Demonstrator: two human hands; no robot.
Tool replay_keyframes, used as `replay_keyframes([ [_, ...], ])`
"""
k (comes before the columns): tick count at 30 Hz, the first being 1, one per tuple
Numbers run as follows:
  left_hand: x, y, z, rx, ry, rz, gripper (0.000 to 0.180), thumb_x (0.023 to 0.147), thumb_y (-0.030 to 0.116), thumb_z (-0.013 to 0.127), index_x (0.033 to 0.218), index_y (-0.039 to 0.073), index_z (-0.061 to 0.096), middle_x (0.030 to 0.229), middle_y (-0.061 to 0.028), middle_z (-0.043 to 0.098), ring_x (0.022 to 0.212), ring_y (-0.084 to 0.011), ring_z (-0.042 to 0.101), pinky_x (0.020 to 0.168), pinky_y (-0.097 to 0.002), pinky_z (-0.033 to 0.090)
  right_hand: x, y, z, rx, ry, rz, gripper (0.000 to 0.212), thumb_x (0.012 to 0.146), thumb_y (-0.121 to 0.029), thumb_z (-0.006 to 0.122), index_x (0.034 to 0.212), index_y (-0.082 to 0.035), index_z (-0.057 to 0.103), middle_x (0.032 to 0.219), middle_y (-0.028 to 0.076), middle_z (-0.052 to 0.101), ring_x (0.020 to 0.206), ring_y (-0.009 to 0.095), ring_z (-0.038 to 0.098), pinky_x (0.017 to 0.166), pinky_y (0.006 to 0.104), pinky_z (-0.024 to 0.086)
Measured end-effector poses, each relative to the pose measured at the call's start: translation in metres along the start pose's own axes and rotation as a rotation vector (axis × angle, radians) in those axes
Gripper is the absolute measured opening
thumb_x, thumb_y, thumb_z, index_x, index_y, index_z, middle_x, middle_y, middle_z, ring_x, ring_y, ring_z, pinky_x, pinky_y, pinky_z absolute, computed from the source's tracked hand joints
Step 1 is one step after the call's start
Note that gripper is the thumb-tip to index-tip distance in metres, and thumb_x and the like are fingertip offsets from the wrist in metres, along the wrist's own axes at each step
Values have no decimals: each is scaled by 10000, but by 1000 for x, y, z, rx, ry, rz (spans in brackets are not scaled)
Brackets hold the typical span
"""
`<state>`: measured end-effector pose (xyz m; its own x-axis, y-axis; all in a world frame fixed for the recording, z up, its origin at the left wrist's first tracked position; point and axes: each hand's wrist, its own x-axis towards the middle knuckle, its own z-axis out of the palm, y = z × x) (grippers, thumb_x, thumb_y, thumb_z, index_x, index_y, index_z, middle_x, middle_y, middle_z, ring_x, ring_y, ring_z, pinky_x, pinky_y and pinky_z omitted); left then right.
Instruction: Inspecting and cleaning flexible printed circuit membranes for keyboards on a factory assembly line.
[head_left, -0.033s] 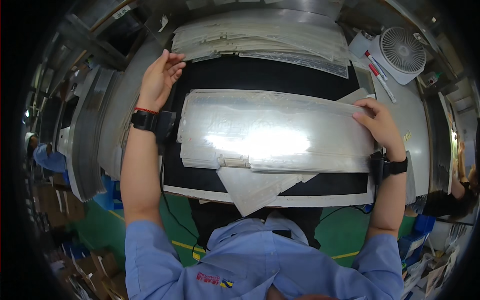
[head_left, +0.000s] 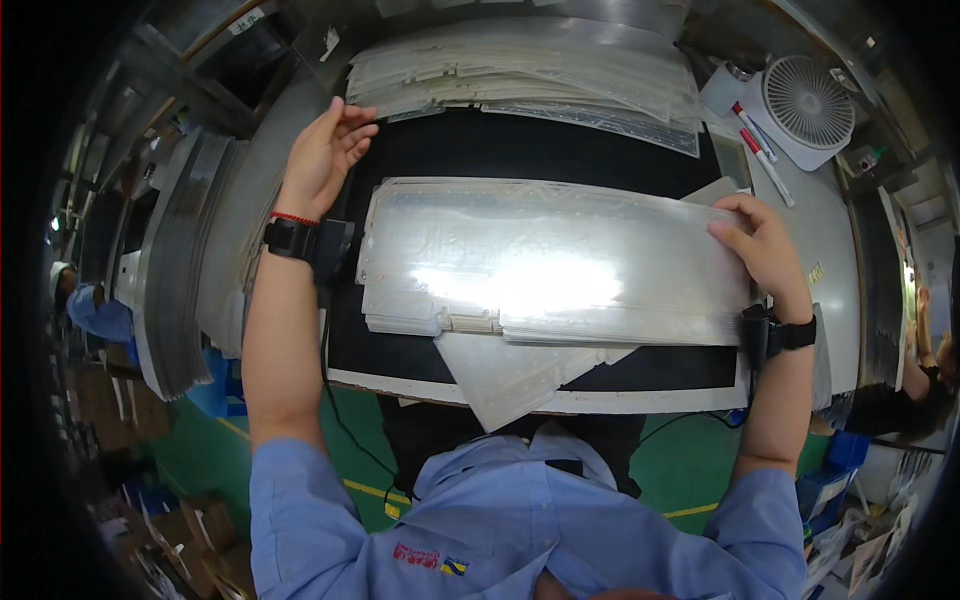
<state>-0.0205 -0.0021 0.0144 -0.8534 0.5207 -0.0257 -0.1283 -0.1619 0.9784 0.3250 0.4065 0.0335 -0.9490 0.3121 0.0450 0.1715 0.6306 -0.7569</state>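
Near stack of glossy sheets at centre: your right hand grips its 3 o'clock end, your left is loosely open.
The near stack (head_left: 540, 235) is thin, smooth, oblong sheets with rounded corners, edges slightly fanned, a notch toward 7 o'clock and strong glare on top; slanted sheets (head_left: 495, 375) poke out at 6. Your right hand (head_left: 762, 245) sets its thumb on top; you cannot tell how many sheets it pinches. Your left hand (head_left: 325, 150), fingers half-curled, sits toward 11 by the far stack (head_left: 530, 70), contact unclear. Since the earlier frame, your left fingertips shift barely toward 3; the near stack stays put. A black mat (head_left: 520, 145) covers the grey bench (head_left: 835, 260); a white fan (head_left: 808, 105) stands at 2, over a green floor (head_left: 215, 455).
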Motion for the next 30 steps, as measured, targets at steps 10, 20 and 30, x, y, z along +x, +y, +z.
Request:
replay_keyframes([
  [10, -26, 3, 34, 449, -354, -141, 471, 940, 279, 600, 1292, -17, 498, 1095, -97, 657, 946, -129, 623, 854, -260, 493, 2, -4, 4, 274, 225, 43, 157, 903, -121, 644, 1038, -42, 654, 895, -28, 614, 795, 47, 513, 721, 194, 405],
  [20, -11, -14, 19, 421, -286, -112, 249, 942, 261, 604, 1040, 39, 663, 924, -2, 664, 816, -50, 578, 738, -213, 460, 8, 6, 4, 362, 291, 54, 165, 931, -128, 611, 1065, -38, 646, 898, -19, 607, 827, 58, 521, 763, 195, 406],
  [30, -28, 1, 49, 372, -355, -67, 265, 935, 203, 599, 1144, 44, 561, 916, -6, 640, 765, -52, 549, 694, -207, 436, 12, 12, 9, 505, 404, 11, 164, 949, -127, 593, 1073, -25, 627, 895, -16, 595, 824, 70, 527, 761, 200, 416],
])
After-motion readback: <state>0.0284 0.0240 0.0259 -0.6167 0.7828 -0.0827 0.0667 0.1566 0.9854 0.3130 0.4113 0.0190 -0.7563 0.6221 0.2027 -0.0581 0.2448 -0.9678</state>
